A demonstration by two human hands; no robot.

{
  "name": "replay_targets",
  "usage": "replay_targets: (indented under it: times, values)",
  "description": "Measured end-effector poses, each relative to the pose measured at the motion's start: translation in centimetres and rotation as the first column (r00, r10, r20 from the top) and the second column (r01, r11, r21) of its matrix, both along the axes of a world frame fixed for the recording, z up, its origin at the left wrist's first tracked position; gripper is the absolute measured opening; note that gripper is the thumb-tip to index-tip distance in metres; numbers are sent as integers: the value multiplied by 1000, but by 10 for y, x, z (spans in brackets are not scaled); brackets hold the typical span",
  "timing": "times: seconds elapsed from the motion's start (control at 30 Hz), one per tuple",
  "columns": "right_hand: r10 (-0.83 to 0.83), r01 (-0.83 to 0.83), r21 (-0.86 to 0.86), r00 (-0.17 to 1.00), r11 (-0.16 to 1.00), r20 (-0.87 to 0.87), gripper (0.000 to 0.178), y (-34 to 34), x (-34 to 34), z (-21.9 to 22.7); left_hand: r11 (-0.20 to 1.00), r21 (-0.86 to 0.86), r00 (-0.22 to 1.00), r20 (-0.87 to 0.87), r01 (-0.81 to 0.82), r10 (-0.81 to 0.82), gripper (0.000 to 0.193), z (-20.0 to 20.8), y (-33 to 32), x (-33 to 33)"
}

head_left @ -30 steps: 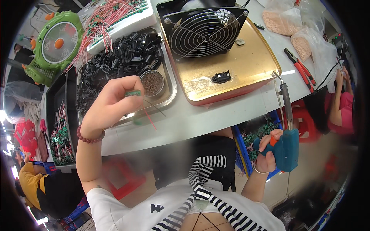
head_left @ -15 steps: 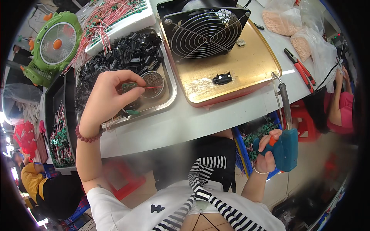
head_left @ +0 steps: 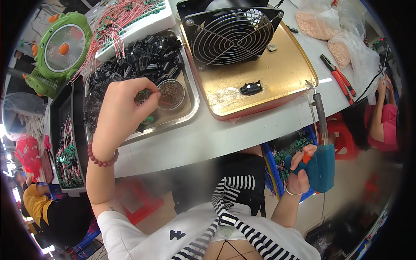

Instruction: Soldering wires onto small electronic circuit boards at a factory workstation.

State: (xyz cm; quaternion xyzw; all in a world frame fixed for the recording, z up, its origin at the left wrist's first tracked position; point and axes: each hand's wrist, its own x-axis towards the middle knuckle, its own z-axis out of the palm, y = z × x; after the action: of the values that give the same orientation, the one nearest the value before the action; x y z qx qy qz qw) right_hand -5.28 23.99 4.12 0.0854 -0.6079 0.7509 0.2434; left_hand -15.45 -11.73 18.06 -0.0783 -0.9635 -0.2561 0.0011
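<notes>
Over the metal tray's near right corner, my left hand (head_left: pixel 125 102) is closed in a pinch on a small wired circuit board, which the fingers mostly hide. A red wire (head_left: pixel 164 103) reaches from the fingertips into a round cup (head_left: pixel 172 93) of brownish grainy material. A green piece (head_left: pixel 148 120) shows below the thumb. My right hand (head_left: pixel 302 171) grips the handle of a blue soldering gun (head_left: pixel 325 169), its tip pointing up beside the gold tin's right edge. One black plastic housing (head_left: pixel 251 88) lies on the gold tin lid (head_left: pixel 234 102).
A metal tray (head_left: pixel 194 104) holds many black housings (head_left: pixel 149 56). A black fan with a wire guard (head_left: pixel 234 41) stands on the tin. Red-handled pliers (head_left: pixel 340 80) and bags of pinkish material (head_left: pixel 318 24) lie right. A white foam tray (head_left: pixel 138 34) bears wired boards; a green fan (head_left: pixel 63 50) stands left.
My left hand has turned slightly and its fingers have drawn closer together, hiding the board. The red wire's end has dropped into the cup. My right hand and the soldering gun are still.
</notes>
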Motion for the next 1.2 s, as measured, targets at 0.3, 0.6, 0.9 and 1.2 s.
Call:
replay_targets:
  times: [0.3,0.6,0.9,1.2]
  values:
    - [-8,8,5,1000,1000,0,54,-2,-2,0,976,-159,963,-202,148,-179,8,-10,0,-2]
    - [-6,6,14,1000,1000,1,55,1,-1,-1,968,-177,948,-236,175,-215,5,-16,2,0]
    - [-3,2,5,1000,1000,6,54,-2,-1,0,972,-139,943,-249,192,-222,8,-21,-2,-5]
    - [-12,13,-10,1000,1000,5,54,2,0,-1,996,93,994,-108,16,-6,9,6,3,6]
